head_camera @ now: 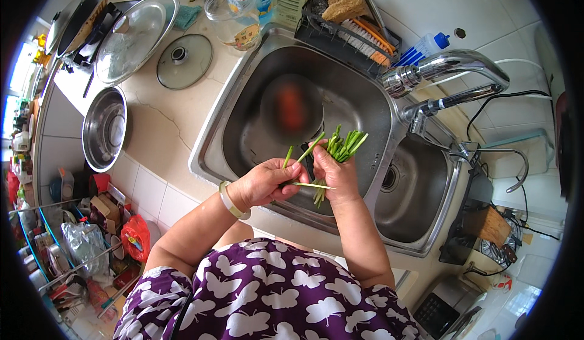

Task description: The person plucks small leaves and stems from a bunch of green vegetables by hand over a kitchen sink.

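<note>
My right hand (337, 176) grips a bunch of green vegetable stalks (349, 146) over the large basin of a stainless steel sink (365, 107). Between the fingers of my left hand (276, 180) are a few loose stalks (311, 147), and a thin pale stalk (319, 186) reaches across to the right hand. A pale bangle (228, 199) circles my left wrist. Beyond my hands, a blurred round patch in the basin shows a reddish thing (291, 105) whose kind I cannot tell. Part of a dark object shows between my hands; the rest is hidden.
A chrome faucet (461, 68) rises at the right, by the small basin (410, 194). Behind the sink stands a wire caddy (346, 34) with brushes and sponges. On the left counter are a steel bowl (106, 130), a glass lid (185, 61) and a clear plastic jar (232, 20).
</note>
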`<state>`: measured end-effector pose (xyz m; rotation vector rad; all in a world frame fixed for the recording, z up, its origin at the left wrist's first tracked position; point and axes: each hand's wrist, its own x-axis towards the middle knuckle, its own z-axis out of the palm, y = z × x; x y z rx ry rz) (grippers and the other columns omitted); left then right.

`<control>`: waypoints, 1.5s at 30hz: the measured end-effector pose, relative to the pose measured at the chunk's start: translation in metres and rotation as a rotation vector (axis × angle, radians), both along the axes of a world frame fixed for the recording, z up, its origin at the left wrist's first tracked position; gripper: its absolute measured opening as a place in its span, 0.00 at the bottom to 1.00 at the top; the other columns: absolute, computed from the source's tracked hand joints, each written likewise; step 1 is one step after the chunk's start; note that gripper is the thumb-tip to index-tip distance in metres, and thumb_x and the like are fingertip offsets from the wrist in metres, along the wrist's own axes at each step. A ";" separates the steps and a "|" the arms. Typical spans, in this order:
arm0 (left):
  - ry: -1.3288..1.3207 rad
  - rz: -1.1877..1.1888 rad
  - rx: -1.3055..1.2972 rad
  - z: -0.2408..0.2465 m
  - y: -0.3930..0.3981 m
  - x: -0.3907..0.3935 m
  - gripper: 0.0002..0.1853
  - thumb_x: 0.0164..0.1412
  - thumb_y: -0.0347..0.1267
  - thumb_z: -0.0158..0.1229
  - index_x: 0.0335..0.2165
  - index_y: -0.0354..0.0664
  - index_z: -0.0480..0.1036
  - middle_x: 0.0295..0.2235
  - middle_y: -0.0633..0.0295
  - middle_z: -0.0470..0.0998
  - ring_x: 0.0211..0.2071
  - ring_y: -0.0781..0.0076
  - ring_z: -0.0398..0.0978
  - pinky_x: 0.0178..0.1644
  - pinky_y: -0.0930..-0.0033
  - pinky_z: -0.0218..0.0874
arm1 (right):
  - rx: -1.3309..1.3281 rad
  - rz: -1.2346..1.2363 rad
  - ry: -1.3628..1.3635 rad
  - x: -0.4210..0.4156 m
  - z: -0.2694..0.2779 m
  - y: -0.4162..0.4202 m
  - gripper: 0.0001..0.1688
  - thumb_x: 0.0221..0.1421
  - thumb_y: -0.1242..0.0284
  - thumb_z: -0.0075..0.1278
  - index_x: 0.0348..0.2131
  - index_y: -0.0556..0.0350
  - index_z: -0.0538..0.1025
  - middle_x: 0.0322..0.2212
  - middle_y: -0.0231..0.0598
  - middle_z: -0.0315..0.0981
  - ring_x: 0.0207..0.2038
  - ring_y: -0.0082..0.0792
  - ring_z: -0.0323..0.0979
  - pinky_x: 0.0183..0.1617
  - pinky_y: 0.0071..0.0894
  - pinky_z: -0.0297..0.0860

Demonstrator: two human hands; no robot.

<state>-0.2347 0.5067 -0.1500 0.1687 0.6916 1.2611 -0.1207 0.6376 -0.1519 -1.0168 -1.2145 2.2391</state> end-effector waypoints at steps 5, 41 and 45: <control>0.393 0.050 -0.241 0.013 0.001 0.000 0.15 0.65 0.39 0.43 0.32 0.40 0.70 0.16 0.71 0.62 0.14 0.86 0.51 0.16 0.83 0.41 | 0.536 0.065 -0.090 0.004 -0.003 0.009 0.08 0.52 0.72 0.55 0.28 0.59 0.74 0.19 0.26 0.68 0.20 0.17 0.62 0.23 0.20 0.58; 0.558 0.109 -0.172 0.004 -0.005 -0.009 0.12 0.64 0.34 0.47 0.35 0.38 0.73 0.19 0.71 0.68 0.19 0.87 0.59 0.22 0.84 0.52 | 0.075 -0.220 0.224 0.004 -0.015 0.058 0.11 0.55 0.66 0.51 0.29 0.55 0.71 0.27 0.33 0.69 0.20 0.22 0.65 0.23 0.19 0.62; 0.291 0.201 -0.171 0.004 -0.007 -0.013 0.11 0.64 0.30 0.46 0.41 0.38 0.71 0.25 0.69 0.72 0.20 0.87 0.62 0.23 0.86 0.53 | 0.146 -0.114 0.141 0.017 0.003 0.057 0.09 0.55 0.69 0.50 0.30 0.56 0.70 0.30 0.42 0.74 0.28 0.32 0.73 0.29 0.26 0.69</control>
